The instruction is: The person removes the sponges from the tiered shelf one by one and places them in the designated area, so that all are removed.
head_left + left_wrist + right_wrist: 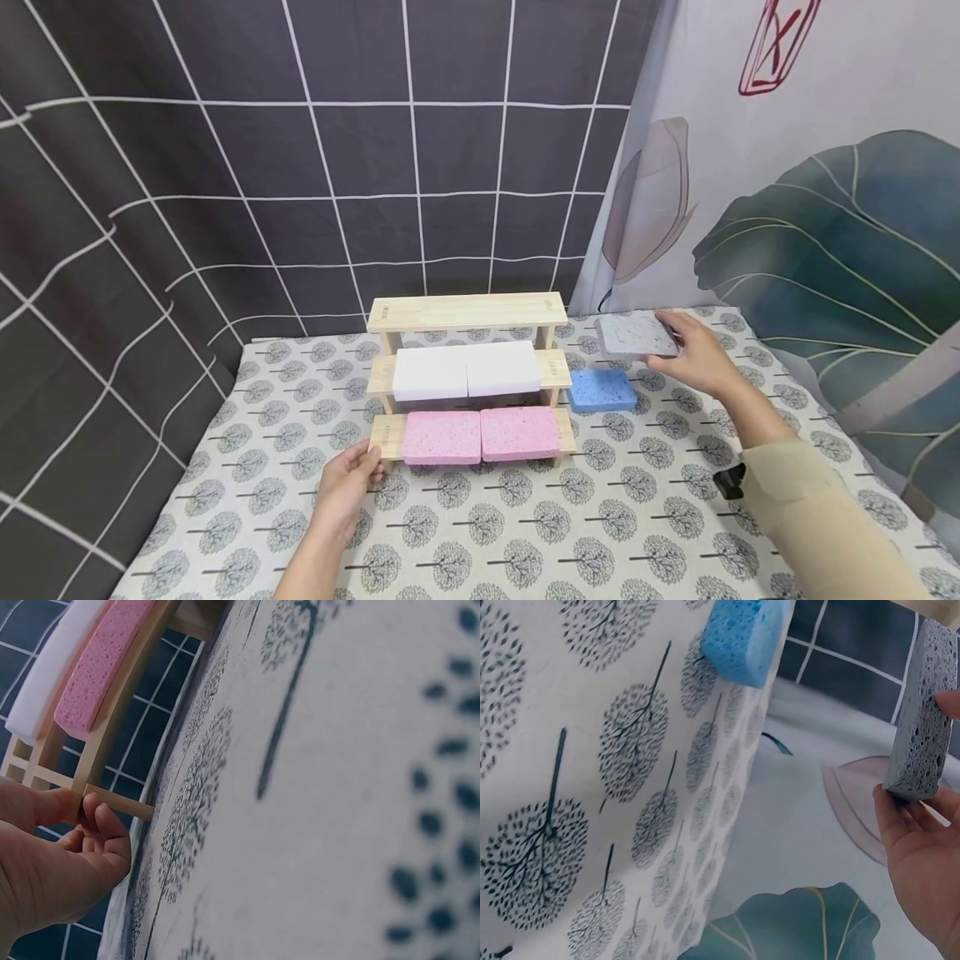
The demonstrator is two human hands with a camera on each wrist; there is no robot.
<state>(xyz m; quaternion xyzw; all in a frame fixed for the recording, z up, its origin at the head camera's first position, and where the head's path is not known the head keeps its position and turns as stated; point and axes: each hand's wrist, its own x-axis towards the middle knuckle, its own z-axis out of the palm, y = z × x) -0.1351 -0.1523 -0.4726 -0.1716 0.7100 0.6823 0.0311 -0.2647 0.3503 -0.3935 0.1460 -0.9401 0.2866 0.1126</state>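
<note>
If the left hand (348,485), pinching the wooden rack (465,312), pulls, pink sponges (442,437) may slide, while the right hand (699,358) grips a grey sponge (632,335).

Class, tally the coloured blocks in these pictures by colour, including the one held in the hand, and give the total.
White blocks: 2
Pink blocks: 2
Blue block: 1
Grey block: 1
Total: 6
</note>
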